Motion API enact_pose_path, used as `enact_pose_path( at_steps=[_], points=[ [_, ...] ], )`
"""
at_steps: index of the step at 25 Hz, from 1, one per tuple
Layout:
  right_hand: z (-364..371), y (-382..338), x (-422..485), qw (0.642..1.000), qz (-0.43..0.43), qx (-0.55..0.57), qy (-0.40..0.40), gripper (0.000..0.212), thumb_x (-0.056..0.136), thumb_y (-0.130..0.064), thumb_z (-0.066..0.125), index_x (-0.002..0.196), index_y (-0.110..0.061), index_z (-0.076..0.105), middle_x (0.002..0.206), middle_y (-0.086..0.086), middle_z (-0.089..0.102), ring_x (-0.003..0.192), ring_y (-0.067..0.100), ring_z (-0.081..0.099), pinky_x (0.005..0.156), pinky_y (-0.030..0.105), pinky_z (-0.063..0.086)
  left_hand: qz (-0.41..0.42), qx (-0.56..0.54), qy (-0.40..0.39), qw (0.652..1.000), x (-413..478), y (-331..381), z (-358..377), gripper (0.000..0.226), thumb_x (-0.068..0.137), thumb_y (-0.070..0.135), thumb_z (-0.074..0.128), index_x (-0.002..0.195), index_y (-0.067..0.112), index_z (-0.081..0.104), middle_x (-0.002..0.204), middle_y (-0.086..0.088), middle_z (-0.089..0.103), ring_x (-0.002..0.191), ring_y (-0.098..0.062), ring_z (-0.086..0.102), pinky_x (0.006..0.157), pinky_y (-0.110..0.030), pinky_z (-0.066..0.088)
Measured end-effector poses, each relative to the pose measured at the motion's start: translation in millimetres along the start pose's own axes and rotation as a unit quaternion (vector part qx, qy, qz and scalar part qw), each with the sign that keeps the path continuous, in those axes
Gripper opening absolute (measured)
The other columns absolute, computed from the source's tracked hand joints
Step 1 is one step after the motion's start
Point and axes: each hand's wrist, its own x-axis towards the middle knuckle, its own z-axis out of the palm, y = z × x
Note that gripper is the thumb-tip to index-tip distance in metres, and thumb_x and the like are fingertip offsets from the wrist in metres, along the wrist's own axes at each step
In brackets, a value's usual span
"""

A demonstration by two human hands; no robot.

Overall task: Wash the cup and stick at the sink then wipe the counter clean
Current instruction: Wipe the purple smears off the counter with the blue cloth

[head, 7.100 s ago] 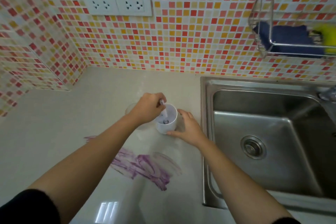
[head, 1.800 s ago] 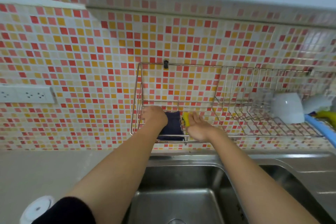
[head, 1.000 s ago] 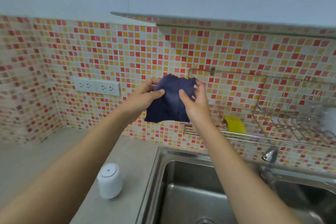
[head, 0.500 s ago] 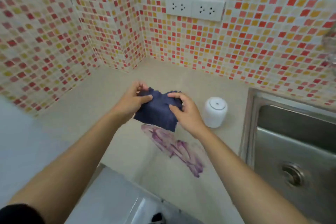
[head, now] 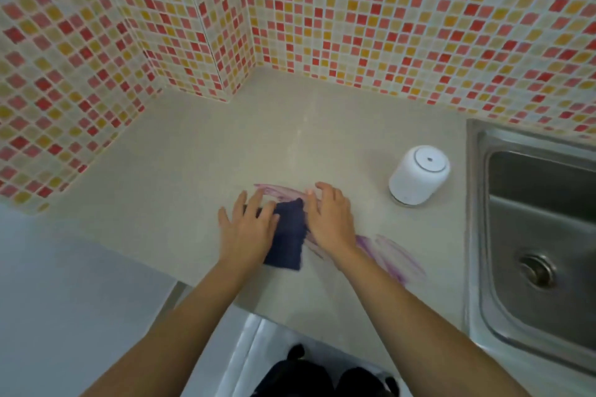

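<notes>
Dark blue cloth [head: 287, 235] lies on purple-smeared counter [head: 200, 151] under 2 flat, spread hands.

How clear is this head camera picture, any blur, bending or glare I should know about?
Head view: wide-angle bending curves the tiled wall and the sink rim; the left hand, right hand and dark blue cloth look slightly soft, the purple smear faint; the upturned white cup is sharper; lighting is even, shadows soft, with no strong glare on the counter.
</notes>
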Motion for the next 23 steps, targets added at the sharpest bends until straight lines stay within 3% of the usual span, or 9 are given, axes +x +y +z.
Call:
enact_pose_path(
  at_steps=[2, 3, 6, 9, 13, 15, 18, 20, 23],
  points=[
    [-16, 15, -14, 0.998, -0.033, 0.019, 0.049, 0.044, 0.092, -0.043, 0.034, 0.118, -0.015, 0.055, 0.119, 0.007, 0.058, 0.108, 0.026, 0.049, 0.092, 0.031, 0.034, 0.121, 0.015, -0.045, 0.991, -6, 6, 10, 0.046, 0.097, 0.037, 0.028, 0.112, 0.017, 0.067, 0.125, -0.005, 0.064, 0.117, -0.029, 0.059, 0.09, -0.048, 0.047],
    [-26, 29, -26, 0.997, -0.04, 0.012, 0.071, 0.044, 0.09, -0.044, 0.032, 0.114, -0.016, 0.057, 0.115, 0.005, 0.059, 0.104, 0.024, 0.05, 0.089, 0.028, 0.032, 0.142, 0.024, -0.094, 0.985, -7, 5, 15, 0.058, 0.099, 0.043, 0.015, 0.122, 0.02, 0.062, 0.133, -0.001, 0.058, 0.125, -0.026, 0.053, 0.095, -0.05, 0.045],
    [-64, 92, -69, 0.989, 0.01, -0.044, 0.137, 0.039, 0.09, -0.041, 0.032, 0.107, -0.018, 0.057, 0.108, 0.003, 0.061, 0.1, 0.026, 0.051, 0.089, 0.032, 0.033, 0.144, 0.03, -0.161, 0.976, 22, -7, 31, 0.07, 0.089, 0.059, -0.01, 0.147, 0.033, 0.02, 0.157, 0.011, 0.017, 0.146, -0.018, 0.01, 0.111, -0.057, 0.018],
    [-96, 148, -84, 0.971, 0.114, -0.123, 0.168, 0.044, 0.091, -0.038, 0.027, 0.115, -0.012, 0.054, 0.115, 0.014, 0.059, 0.106, 0.037, 0.051, 0.094, 0.049, 0.037, 0.06, 0.004, -0.132, 0.989, 100, 1, 45, 0.055, 0.095, 0.055, 0.009, 0.148, 0.04, 0.005, 0.158, 0.017, -0.001, 0.146, -0.015, -0.004, 0.112, -0.059, -0.001],
    [-109, 186, -69, 0.965, 0.137, -0.195, 0.107, 0.058, 0.09, -0.04, 0.018, 0.129, -0.005, 0.043, 0.133, 0.021, 0.049, 0.122, 0.039, 0.044, 0.101, 0.055, 0.035, 0.043, -0.028, -0.135, 0.99, 128, 20, 46, 0.058, 0.098, 0.048, 0.017, 0.149, 0.032, -0.003, 0.159, 0.011, -0.006, 0.146, -0.014, -0.007, 0.115, -0.058, 0.001],
    [-106, 194, -69, 0.965, 0.123, -0.219, 0.082, 0.065, 0.09, -0.043, 0.013, 0.136, -0.005, 0.04, 0.143, 0.019, 0.041, 0.134, 0.035, 0.034, 0.108, 0.054, 0.029, 0.027, -0.029, -0.134, 0.99, 78, 6, 45, 0.066, 0.094, 0.056, 0.017, 0.15, 0.029, -0.005, 0.158, 0.007, -0.011, 0.146, -0.014, -0.009, 0.116, -0.054, 0.003],
    [-101, 197, -71, 0.961, 0.125, -0.234, 0.078, 0.067, 0.09, -0.043, 0.01, 0.142, -0.008, 0.034, 0.151, 0.013, 0.031, 0.141, 0.029, 0.021, 0.112, 0.05, 0.017, -0.008, 0.007, -0.12, 0.993, 1, -30, 32, 0.072, 0.082, 0.069, 0.011, 0.147, 0.042, 0.005, 0.157, 0.013, -0.007, 0.146, -0.014, -0.005, 0.112, -0.059, 0.002],
    [-100, 195, -68, 0.959, 0.124, -0.246, 0.067, 0.068, 0.089, -0.044, 0.008, 0.144, -0.01, 0.029, 0.154, 0.01, 0.025, 0.144, 0.025, 0.015, 0.114, 0.047, 0.011, -0.038, 0.013, -0.125, 0.991, 21, -51, 28, 0.066, 0.081, 0.072, 0.017, 0.143, 0.051, 0.01, 0.158, 0.013, -0.001, 0.146, -0.017, -0.003, 0.107, -0.067, 0.0],
    [-99, 199, -67, 0.958, 0.125, -0.25, 0.057, 0.07, 0.089, -0.046, 0.004, 0.146, -0.012, 0.024, 0.156, 0.006, 0.019, 0.145, 0.022, 0.008, 0.115, 0.044, 0.006, -0.101, -0.002, -0.088, 0.991, 119, -55, 35, 0.055, 0.089, 0.067, 0.022, 0.141, 0.055, 0.011, 0.159, 0.008, 0.001, 0.146, -0.025, -0.005, 0.105, -0.071, -0.001]
  ],
)
